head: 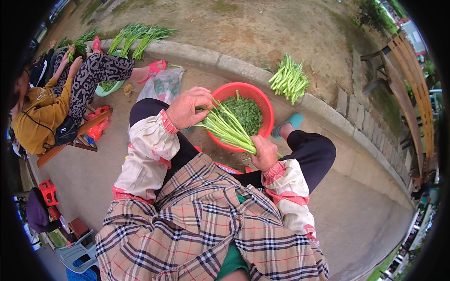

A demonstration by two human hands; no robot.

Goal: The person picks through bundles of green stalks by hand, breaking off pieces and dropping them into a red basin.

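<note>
A bunch of leafy green vegetable stalks (233, 130) slants across in front of me, above the near left part of a red plastic basket (270, 117). My right hand (264, 153) is closed around its lower stem end. At the upper end, the thumb and fingers of my left hand (189, 108) pinch some leaves; what lies inside the fingers is partly hidden. Loose picked green leaves (244, 112) fill the bottom of the basket, which stands on the ground between my feet.
Trimmed green stalks (290, 79) lie heaped on the concrete kerb (239, 68). Left of me, a person in a mustard top (44, 117) sits handling greens by a pale green basin (102, 92). A clear plastic bag (160, 84) lies between us. A wooden bench (404, 95) stands right.
</note>
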